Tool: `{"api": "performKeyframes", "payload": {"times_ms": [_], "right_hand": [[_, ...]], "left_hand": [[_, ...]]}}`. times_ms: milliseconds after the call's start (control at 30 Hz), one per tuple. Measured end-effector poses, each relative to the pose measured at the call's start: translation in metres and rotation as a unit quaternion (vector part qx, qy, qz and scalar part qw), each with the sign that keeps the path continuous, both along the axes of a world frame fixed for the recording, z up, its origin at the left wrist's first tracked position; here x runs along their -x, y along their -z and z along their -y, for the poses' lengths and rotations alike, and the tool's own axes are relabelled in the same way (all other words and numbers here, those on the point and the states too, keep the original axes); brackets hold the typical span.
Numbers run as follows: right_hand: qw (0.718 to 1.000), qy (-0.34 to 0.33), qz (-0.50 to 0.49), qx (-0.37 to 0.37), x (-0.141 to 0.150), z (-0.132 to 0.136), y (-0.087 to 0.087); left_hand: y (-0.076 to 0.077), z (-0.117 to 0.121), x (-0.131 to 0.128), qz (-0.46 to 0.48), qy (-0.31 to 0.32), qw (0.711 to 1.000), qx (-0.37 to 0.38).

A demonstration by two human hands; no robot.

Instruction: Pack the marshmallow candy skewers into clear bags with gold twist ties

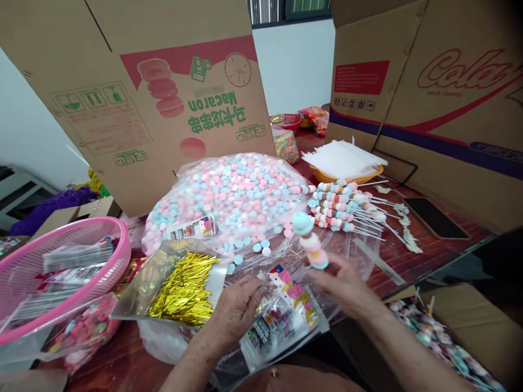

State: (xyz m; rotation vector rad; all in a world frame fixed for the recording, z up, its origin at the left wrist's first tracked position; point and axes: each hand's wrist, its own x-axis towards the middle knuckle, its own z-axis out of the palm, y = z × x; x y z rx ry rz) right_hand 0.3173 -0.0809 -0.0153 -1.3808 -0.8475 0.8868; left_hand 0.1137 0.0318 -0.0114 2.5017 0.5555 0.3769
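Observation:
My right hand [341,283] is closed around the lower end of a candy skewer [314,247], tilted, with blue, white and pink pieces stacked on it. My left hand [241,302] has its fingers pinched together at the edge of a printed plastic bag [281,321], clear with colourful lettering. That bag lies in front of my body, between both hands. Left of my left hand, a tray [131,296] holds a heap of gold twist ties [186,291]. Beyond my right hand, several finished candy skewers [339,204] lie piled with their white sticks pointing right.
A large clear bag of pastel candies [241,185] spreads across the table, before a tall cardboard box [155,120]. A pink basket [122,245] of printed bags stands left. A yellow basket [322,175] of white sticks, a phone [436,218] and a cola carton [441,98] are right.

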Motion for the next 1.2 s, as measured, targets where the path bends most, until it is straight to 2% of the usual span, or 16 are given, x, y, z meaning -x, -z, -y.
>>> {"api": "performKeyframes", "payload": {"times_ms": [67, 133, 233, 300, 400, 500, 667, 767, 833, 933, 1033, 1100, 1200], "right_hand": [[0.997, -0.048, -0.063, 0.005, 0.031, -0.014, 0.000], [0.992, -0.066, -0.107, -0.008, 0.050, -0.025, 0.007], [0.989, -0.060, -0.133, -0.013, 0.062, -0.030, 0.021], [0.993, -0.039, -0.112, -0.001, 0.064, -0.029, 0.028], [0.994, 0.003, -0.106, 0.030, 0.066, -0.028, 0.032], [0.988, 0.012, -0.144, 0.059, 0.062, -0.026, 0.028], [0.983, -0.069, -0.165, 0.028, 0.054, -0.021, 0.017], [0.986, -0.025, -0.164, 0.018, 0.056, -0.023, 0.019], [0.987, 0.007, -0.153, 0.040, 0.053, -0.024, 0.022], [0.997, -0.013, -0.060, 0.054, 0.031, -0.013, 0.021], [0.994, -0.021, 0.107, 0.011, -0.004, 0.009, 0.011], [0.970, -0.033, 0.240, -0.014, -0.023, 0.023, 0.001], [0.914, -0.067, 0.393, -0.070, -0.037, 0.034, -0.012]], "left_hand": [[0.001, 0.006, 0.000, -0.026, 0.006, 0.999, 0.021], [0.002, 0.010, 0.003, -0.030, -0.006, 0.998, 0.052], [0.006, 0.013, 0.010, -0.017, -0.053, 0.992, 0.112], [0.009, 0.014, 0.013, -0.007, -0.070, 0.990, 0.119], [0.013, 0.015, 0.015, 0.030, -0.055, 0.996, 0.063], [0.014, 0.014, 0.015, 0.068, -0.035, 0.997, -0.006], [0.011, 0.014, 0.016, 0.063, -0.028, 0.998, -0.010], [0.010, 0.015, 0.017, 0.083, -0.020, 0.996, -0.027], [0.011, 0.014, 0.019, 0.105, -0.023, 0.993, -0.053], [0.011, 0.008, 0.026, 0.135, -0.049, 0.987, -0.065], [0.006, -0.002, 0.036, 0.144, -0.060, 0.985, -0.068], [0.002, -0.008, 0.040, 0.137, -0.048, 0.987, -0.072], [-0.005, -0.012, 0.043, 0.130, -0.021, 0.988, -0.079]]}}
